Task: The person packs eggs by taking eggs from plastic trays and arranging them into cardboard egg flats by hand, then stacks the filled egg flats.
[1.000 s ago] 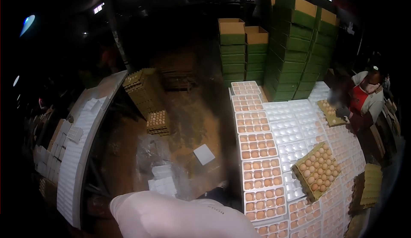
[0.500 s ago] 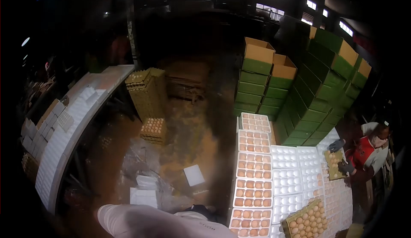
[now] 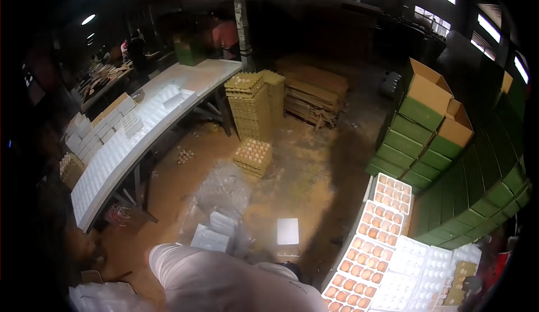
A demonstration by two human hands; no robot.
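Observation:
Neither of my hands shows in the head view. A pale sleeve and shirt (image 3: 224, 278) of mine fill the bottom middle. To the right of my body, a row of white foam trays filled with brown eggs (image 3: 365, 253) runs along the work table. Alongside it lie white foam trays with bare cups (image 3: 409, 254). At the lower right a co-worker's gloved hand (image 3: 473, 283) is at a brown pulp tray (image 3: 459, 284) with eggs in it.
Green cartons (image 3: 412, 135) are stacked behind the egg trays. Across the floor stand a tall stack of pulp trays (image 3: 247, 107) and a lower egg-topped stack (image 3: 252, 157). A long table (image 3: 210, 70) with white trays curves along the left. White foam pieces (image 3: 210, 238) and plastic sheeting lie on the floor.
My view has swung left, so the egg trays and cartons sit farther right and more of the left table shows. The egg-filled pulp tray nearest me has left the view.

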